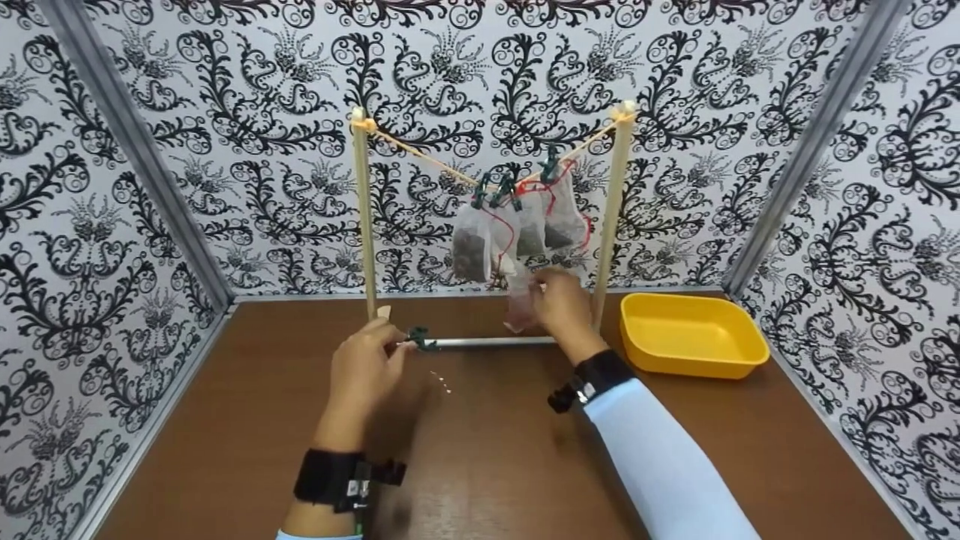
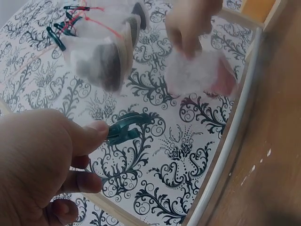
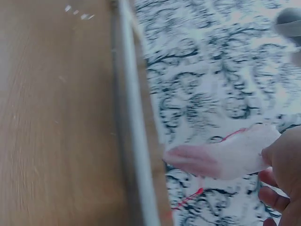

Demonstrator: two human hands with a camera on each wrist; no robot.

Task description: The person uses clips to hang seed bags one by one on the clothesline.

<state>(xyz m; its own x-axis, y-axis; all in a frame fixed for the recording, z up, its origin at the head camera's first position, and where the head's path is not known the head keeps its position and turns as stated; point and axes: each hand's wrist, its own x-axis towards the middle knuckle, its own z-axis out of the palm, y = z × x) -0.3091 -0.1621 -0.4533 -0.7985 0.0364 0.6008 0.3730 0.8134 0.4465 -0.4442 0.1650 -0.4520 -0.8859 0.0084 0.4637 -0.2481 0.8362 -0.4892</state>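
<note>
My left hand [image 1: 365, 367] pinches a dark green clothespin [image 2: 126, 128] between thumb and forefinger, near the foot of the left post. My right hand [image 1: 561, 304] pinches the upper part of a white mesh drawstring bag [image 3: 225, 154], whose lower end holds something pinkish; a red string trails from it in the right wrist view. Behind and above, several similar mesh bags [image 1: 471, 244] with dark contents and red strings hang from a sagging cord [image 1: 424, 155], held by green clothespins [image 1: 551, 165]. The bag in my right hand hangs below and in front of them.
The cord is tied between two wooden posts [image 1: 364, 225], joined low down by a white rod [image 1: 495, 342]. A yellow basin [image 1: 694, 367] stands right of the right post. Small white flecks [image 1: 442, 382] lie on the brown table [image 1: 480, 465]. Patterned walls [image 1: 300, 90] enclose the table.
</note>
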